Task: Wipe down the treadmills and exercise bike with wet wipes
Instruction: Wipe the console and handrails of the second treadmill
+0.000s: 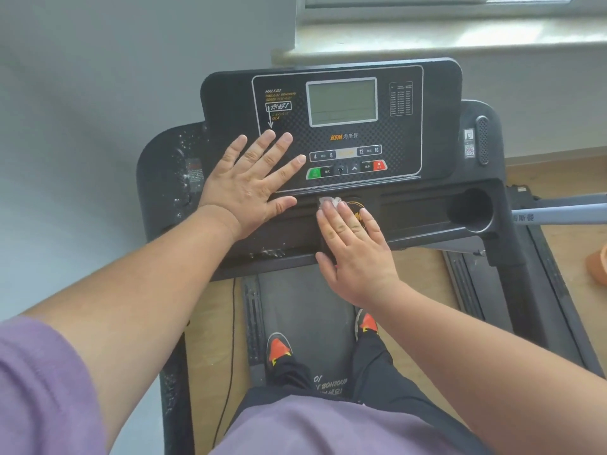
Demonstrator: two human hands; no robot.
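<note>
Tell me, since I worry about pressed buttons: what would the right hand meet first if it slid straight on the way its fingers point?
Probably the row of buttons. The right hand presses a wipe on the tray below the console, fingers pointing up-left toward it.

Home room: treadmill [328, 126] against plain wall beneath windowsill [427, 44], wood-look floor [558, 172].

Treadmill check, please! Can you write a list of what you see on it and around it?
Surface: treadmill console with wet specks at its left side.
Job's things: wet wipe under the right hand's fingers, on the tray below the buttons.
Clutter: nothing seen.
Grippers: left hand flat on the console, fingers spread; right hand pressing the wipe.
Cables: thin black cable hanging left of the belt.
Surroundings: windowsill, wooden floor.
</note>
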